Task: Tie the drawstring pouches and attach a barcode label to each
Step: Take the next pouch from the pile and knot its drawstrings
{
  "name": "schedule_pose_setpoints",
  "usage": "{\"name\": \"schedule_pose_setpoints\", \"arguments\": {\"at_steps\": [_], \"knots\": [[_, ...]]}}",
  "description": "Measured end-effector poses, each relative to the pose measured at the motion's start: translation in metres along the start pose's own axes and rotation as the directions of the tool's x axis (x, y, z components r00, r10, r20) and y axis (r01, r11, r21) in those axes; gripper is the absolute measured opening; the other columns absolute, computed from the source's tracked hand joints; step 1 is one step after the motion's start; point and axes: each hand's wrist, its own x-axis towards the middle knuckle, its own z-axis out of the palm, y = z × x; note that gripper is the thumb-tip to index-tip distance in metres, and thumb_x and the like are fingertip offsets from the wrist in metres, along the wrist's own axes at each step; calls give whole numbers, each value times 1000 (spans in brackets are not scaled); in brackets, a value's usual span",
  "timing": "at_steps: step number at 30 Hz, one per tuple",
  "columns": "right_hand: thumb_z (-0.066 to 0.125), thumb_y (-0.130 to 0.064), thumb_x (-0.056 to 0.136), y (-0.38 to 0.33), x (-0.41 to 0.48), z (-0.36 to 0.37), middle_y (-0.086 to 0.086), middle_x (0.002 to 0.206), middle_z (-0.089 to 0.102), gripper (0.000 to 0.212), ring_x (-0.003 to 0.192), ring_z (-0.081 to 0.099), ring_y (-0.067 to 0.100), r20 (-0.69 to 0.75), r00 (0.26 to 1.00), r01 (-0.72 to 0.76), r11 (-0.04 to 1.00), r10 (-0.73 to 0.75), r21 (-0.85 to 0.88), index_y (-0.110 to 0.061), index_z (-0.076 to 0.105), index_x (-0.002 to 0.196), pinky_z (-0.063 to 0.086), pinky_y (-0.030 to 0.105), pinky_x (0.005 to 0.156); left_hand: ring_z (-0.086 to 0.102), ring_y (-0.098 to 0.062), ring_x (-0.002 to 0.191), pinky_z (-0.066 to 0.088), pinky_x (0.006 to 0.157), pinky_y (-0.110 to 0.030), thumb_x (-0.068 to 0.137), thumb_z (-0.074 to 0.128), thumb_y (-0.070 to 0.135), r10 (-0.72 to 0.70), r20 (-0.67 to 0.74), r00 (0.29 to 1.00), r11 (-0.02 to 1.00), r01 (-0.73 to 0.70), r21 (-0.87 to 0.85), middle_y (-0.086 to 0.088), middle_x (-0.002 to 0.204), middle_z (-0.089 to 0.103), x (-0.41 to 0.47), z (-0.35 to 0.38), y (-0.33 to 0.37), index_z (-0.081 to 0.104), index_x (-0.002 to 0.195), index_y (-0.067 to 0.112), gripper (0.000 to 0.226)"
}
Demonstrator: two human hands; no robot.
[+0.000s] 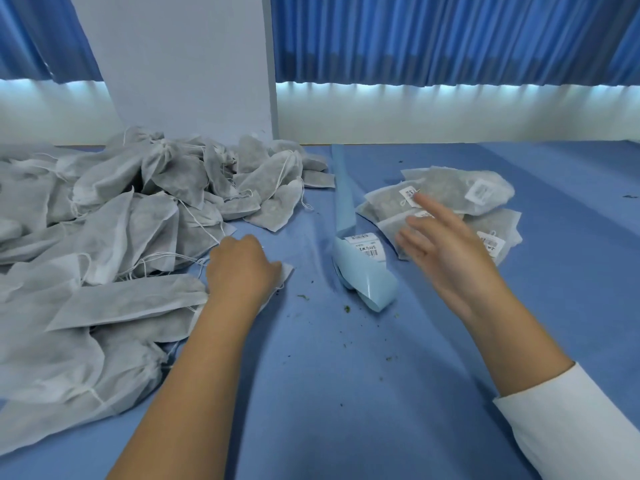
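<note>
The blue table cloth (346, 393) is running out of view at 3, 6 and 9 o'clock. Only its far edge is showing, at 12 o'clock, under a white panel (180, 64) and blue curtains (450, 36). Bare cloth is lying between the two forearms toward 6 o'clock, with only green crumbs (346, 308) scattered on it.

The pile of drawstring pouches (121, 220) is filling the side from 8 to 11 o'clock, with loose strings hanging out. At its 4 o'clock edge the left hand (242, 268) is lying knuckles up on an untied pouch (284, 273). Its fingers are curled down on the pouch and seem to be gripping it (the fingertips are hidden under the hand).

At the centre the label strip (367, 282) is lying curled, its tail going toward 12 o'clock, and a barcode label (367, 249) is sitting on its top. It is standing between the two hands.

The right hand (446, 244) is hovering at 2 o'clock, blurred, with the fingers spread apart and holding nothing. It is partly covering the labelled pouches (450, 187), which are lying stacked just beside the strip. A white sleeve (571, 420) is showing at 4 o'clock.
</note>
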Motion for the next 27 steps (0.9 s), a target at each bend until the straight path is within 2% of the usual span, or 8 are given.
{"name": "schedule_pose_setpoints", "arguments": {"at_steps": [5,8,10,14,15,17,20,27], "knots": [[62,-7,91,8,-2,5,3,117,67,23,114,64,17,50,998,-35,985,44,-166,-21,75,104,54,32,95,55,-32,112,46,91,-39,80,68,55,8,114,993,980,-30,196,-6,108,62,-2,-1,2,61,99,14,47],[62,-5,91,9,-4,9,3,116,69,22,110,65,13,54,998,-15,977,27,-213,-20,75,100,53,37,97,56,-28,79,37,61,-31,88,63,40,50,51,997,997,-54,63,-5,74,57,-1,-3,2,53,73,9,36],[63,-8,90,9,-7,11,-7,110,71,23,105,65,6,52,998,54,943,-39,-330,-27,74,98,51,32,98,54,-28,73,33,57,-33,95,55,33,107,-52,993,985,-113,-132,-7,71,56,-2,-4,3,54,74,7,33],[65,-14,89,11,-13,15,-19,105,62,26,104,55,0,129,962,267,733,-239,-626,-38,68,97,40,4,79,42,-7,66,34,60,-15,100,54,30,274,-295,915,718,-399,-570,6,73,50,-8,-14,15,58,75,26,26],[65,-14,89,12,-15,16,-17,106,60,26,103,53,0,154,948,309,685,-279,-659,-39,68,97,38,4,75,43,-4,67,35,63,-15,100,54,30,280,-320,905,645,-425,-635,10,75,50,-9,-17,18,62,77,17,28],[66,-15,89,13,-18,19,-15,106,59,27,100,51,3,199,921,373,620,-334,-690,-40,67,96,37,7,74,52,1,76,41,75,-15,100,57,34,247,-287,926,490,-375,-787,13,86,60,-13,-22,22,71,86,43,21],[66,-17,90,14,-21,21,-20,101,59,22,94,52,4,261,893,439,584,-366,-683,-38,68,98,37,14,76,60,-5,90,47,89,-26,99,59,34,240,-192,952,302,-262,-917,10,98,68,-18,-28,27,75,89,33,19],[61,-46,86,13,-30,26,-21,95,65,26,88,56,3,392,889,451,610,-238,-652,-33,65,109,37,11,71,68,-14,88,59,74,-31,101,54,16,268,-96,959,120,-132,-984,-2,92,73,-29,-29,42,70,99,12,17]]}}
